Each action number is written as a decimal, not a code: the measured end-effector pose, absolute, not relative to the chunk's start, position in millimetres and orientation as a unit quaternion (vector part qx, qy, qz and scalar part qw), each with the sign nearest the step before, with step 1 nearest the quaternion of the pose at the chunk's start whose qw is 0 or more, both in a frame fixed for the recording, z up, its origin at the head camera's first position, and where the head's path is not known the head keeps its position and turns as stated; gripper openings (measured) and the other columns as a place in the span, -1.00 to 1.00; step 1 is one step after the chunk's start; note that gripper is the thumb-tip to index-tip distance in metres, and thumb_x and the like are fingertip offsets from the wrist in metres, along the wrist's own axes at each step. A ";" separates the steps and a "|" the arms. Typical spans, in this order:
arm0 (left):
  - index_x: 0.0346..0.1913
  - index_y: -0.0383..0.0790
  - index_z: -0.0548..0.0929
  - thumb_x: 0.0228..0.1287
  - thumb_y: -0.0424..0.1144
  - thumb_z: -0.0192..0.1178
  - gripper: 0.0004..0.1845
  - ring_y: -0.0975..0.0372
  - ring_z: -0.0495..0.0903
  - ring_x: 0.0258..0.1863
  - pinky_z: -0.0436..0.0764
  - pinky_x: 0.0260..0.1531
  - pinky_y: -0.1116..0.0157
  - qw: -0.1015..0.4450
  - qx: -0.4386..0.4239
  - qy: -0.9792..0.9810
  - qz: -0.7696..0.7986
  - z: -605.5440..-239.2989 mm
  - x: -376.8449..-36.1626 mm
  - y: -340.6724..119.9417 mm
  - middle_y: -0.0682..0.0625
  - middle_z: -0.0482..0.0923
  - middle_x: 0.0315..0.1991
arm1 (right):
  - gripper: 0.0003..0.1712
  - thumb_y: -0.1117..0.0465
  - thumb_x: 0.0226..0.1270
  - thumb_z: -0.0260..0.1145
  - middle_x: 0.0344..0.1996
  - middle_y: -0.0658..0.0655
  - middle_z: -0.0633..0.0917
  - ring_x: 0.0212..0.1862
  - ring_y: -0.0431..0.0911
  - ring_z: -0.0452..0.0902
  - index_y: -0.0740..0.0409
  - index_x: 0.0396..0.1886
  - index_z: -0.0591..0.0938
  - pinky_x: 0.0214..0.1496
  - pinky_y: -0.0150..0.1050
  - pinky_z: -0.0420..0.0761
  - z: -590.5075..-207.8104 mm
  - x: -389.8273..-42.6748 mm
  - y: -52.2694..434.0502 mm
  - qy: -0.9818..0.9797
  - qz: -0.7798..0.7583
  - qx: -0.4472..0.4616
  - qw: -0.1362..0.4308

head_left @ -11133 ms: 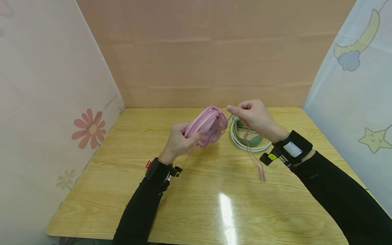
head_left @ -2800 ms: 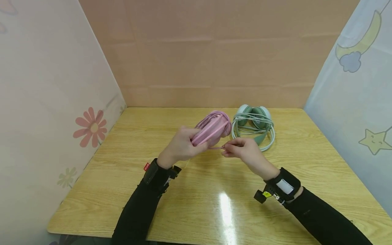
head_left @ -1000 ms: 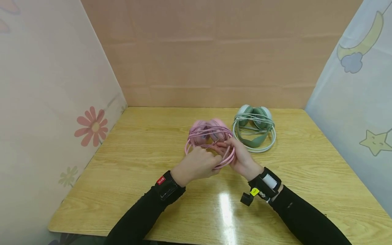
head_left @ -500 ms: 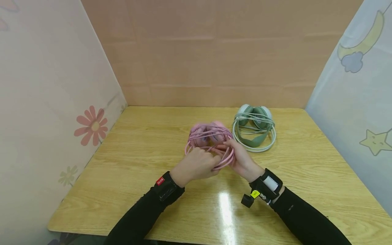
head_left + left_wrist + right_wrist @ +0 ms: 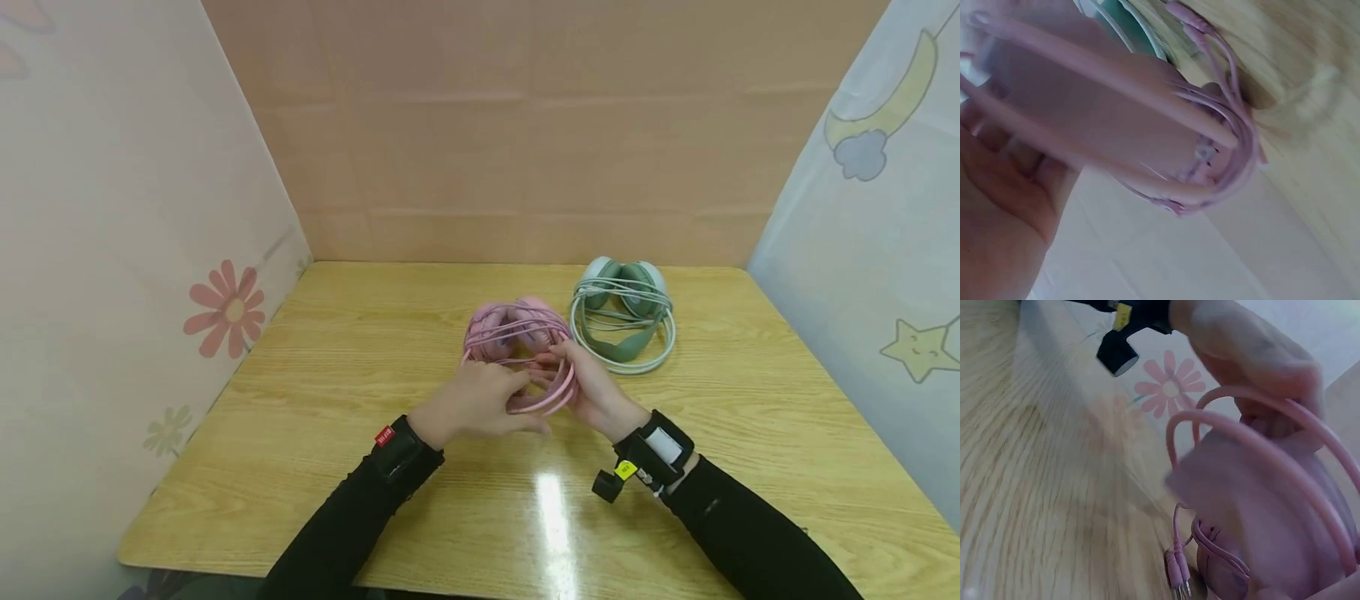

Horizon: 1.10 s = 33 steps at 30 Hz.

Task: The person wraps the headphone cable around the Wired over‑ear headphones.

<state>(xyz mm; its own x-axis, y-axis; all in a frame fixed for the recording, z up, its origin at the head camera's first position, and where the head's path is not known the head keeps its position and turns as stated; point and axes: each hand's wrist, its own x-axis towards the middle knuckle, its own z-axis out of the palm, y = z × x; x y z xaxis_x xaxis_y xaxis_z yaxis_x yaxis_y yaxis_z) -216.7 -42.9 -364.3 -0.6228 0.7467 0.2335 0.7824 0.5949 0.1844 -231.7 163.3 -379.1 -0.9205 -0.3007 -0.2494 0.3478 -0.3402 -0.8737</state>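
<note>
A pair of pink headphones (image 5: 491, 329), its cord wound round it in several turns, is held just above the table between both hands. My left hand (image 5: 476, 404) is at the near left of the headband (image 5: 536, 406), the band lying between thumb and fingers. From the right, my right hand (image 5: 596, 398) grips the band and the cord loops, its fingertips inside the loop. In the right wrist view the pink plugs (image 5: 1177, 569) hang beside an ear cup. The left wrist view is blurred, with the left palm (image 5: 1004, 206) close to the band's two pink tubes.
Green and white headphones (image 5: 626, 325), wrapped in their own pale cord, lie at the back right, close to the right hand. The wooden table (image 5: 300, 467) meets a tan backdrop (image 5: 517, 167), with patterned sheets on both sides.
Earlier my right hand handled the thin cord end while the left held the wound bundle. Both hands have since come to the headband; the left fingers have just loosened from a tighter curl.
</note>
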 end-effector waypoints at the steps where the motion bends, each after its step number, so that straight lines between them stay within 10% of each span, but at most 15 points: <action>1: -0.33 -0.02 0.53 0.25 0.36 0.24 -0.51 0.37 0.40 -0.56 0.38 -0.54 0.40 0.054 -0.414 -0.897 -0.147 -362.3 -218.7 -45.7 0.19 0.40 -0.53 | -0.74 0.22 0.59 -0.07 -0.22 0.13 0.67 -0.23 -0.10 0.75 0.33 0.02 0.40 0.05 -0.21 0.67 -379.5 -231.6 163.7 0.543 -0.816 0.019 0.198; 8: 0.05 -0.20 0.60 0.42 0.20 0.18 -0.50 0.26 0.45 -0.55 0.41 -0.58 0.29 0.034 -0.255 -0.953 -0.162 -353.4 -232.1 -65.8 0.10 0.43 -0.49 | -0.72 0.20 0.62 0.00 -0.26 0.17 0.69 -0.20 -0.02 0.78 0.37 -0.06 0.50 0.19 -0.04 0.58 -382.6 -231.4 162.9 0.563 -0.805 0.012 0.187; 15: -0.60 -0.10 0.56 0.42 0.28 0.11 -0.42 0.20 0.47 -0.70 0.36 -0.63 0.29 -0.085 -0.159 -0.945 -0.273 -369.0 -241.5 -81.0 0.05 0.46 -0.70 | -0.71 0.18 0.62 -0.03 -0.25 0.21 0.66 -0.16 0.04 0.77 0.38 -0.02 0.42 0.20 -0.08 0.56 -383.3 -234.9 163.7 0.529 -0.824 0.029 0.200; 23: -0.43 -0.26 0.63 0.35 0.06 0.31 -0.58 0.02 0.74 -0.56 0.69 -0.46 0.14 -0.167 -0.096 -0.883 -0.427 -387.1 -256.7 -85.4 -0.13 0.68 -0.52 | -0.69 0.17 0.60 -0.04 -0.40 0.23 0.67 -0.17 0.12 0.77 0.37 -0.18 0.48 0.11 -0.09 0.64 -388.2 -239.3 166.0 0.502 -0.835 0.047 0.220; 33: -0.55 -0.25 0.57 0.26 -0.31 0.19 -0.78 0.08 0.72 -0.59 0.66 -0.53 0.23 -0.149 -0.081 -0.898 -0.405 -391.0 -261.4 -84.3 -0.08 0.65 -0.57 | -0.54 -0.13 0.54 0.03 -0.64 -0.03 0.45 -0.60 -0.16 0.40 0.06 -0.49 0.46 -0.50 -0.27 0.46 -396.3 -248.6 173.2 0.862 -0.494 -0.013 0.111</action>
